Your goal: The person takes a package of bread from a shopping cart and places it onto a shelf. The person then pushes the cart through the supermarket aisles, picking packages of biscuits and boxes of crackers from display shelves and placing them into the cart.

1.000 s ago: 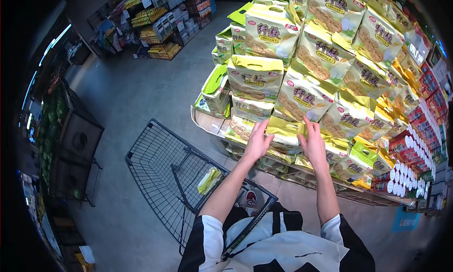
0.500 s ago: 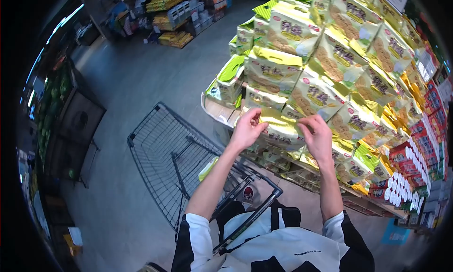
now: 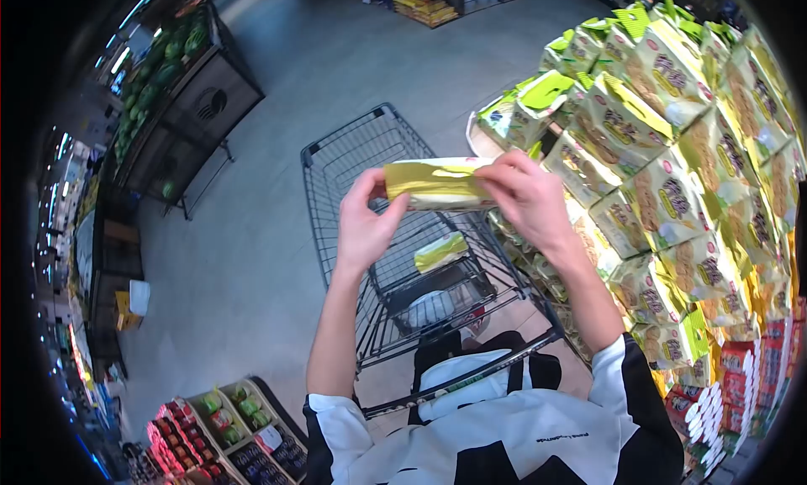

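Observation:
A yellow-green biscuit bag hangs over the shopping cart, held between both hands. My left hand pinches its left end with thumb and fingers. At the right end, my right hand grips the top edge. Below them, a second yellow-and-white pack lies in the cart near the handle end. Stacked bags of the same biscuits rise on the display to the right.
A dark crate stand with green melons is at upper left. Lower left holds a display of red and green packs. Red canisters with white lids stand at lower right. The cart handle crosses before my body.
Both hands have lifted the bag off the stack and carried it left over the cart. The view has turned left, so the display now sits farther right.

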`<act>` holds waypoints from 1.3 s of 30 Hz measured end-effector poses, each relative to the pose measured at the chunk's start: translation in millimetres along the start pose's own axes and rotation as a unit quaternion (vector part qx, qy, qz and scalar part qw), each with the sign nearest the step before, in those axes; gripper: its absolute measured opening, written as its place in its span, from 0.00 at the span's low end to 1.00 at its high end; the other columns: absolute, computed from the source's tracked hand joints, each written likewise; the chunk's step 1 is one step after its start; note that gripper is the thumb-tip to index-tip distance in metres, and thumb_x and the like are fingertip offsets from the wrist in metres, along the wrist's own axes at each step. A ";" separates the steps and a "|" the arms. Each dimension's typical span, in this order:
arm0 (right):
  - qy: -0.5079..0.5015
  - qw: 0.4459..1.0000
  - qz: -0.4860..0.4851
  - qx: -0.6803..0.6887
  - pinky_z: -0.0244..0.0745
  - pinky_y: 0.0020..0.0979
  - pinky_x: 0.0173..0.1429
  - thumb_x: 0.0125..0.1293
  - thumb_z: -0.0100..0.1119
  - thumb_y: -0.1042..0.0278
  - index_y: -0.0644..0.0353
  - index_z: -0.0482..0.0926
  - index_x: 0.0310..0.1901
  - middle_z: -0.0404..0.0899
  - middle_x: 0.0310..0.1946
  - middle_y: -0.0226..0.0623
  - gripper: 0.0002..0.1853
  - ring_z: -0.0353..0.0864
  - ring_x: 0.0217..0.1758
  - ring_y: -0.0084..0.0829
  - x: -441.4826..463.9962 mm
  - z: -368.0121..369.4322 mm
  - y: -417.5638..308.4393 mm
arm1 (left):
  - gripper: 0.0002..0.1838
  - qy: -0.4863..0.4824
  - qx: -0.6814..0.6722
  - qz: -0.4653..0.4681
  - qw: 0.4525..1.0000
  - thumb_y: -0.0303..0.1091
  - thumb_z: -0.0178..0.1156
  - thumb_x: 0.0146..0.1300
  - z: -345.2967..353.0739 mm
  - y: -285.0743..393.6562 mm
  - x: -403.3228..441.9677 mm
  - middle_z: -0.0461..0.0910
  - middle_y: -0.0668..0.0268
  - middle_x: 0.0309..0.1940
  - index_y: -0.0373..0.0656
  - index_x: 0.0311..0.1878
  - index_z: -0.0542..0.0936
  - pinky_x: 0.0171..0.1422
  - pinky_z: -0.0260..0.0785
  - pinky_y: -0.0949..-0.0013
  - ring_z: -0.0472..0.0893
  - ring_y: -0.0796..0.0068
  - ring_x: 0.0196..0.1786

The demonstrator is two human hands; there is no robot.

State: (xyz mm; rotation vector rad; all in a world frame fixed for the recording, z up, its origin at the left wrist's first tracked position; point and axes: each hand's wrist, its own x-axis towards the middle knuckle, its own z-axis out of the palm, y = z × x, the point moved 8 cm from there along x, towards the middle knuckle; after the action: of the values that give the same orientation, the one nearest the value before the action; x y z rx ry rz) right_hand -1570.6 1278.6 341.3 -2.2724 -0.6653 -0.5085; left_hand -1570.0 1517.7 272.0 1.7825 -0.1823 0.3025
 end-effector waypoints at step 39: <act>-0.447 0.884 0.124 0.060 0.83 0.44 0.56 0.67 0.65 0.72 0.59 0.89 0.44 0.83 0.46 0.43 0.07 0.86 0.50 0.49 -232.5 434.3 102.8 | 0.18 -0.020 0.266 -0.418 0.868 0.31 0.66 0.65 -27.7 -389.0 -264.8 0.78 0.44 0.58 0.35 0.55 0.80 0.70 0.72 0.51 0.78 0.41 0.61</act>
State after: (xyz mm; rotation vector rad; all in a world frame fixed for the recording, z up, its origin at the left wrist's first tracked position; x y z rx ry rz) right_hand -1622.5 1454.6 -127.2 -2.3529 -0.7722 0.7470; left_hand -1714.9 1624.3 -163.7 2.2228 0.7084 -0.3508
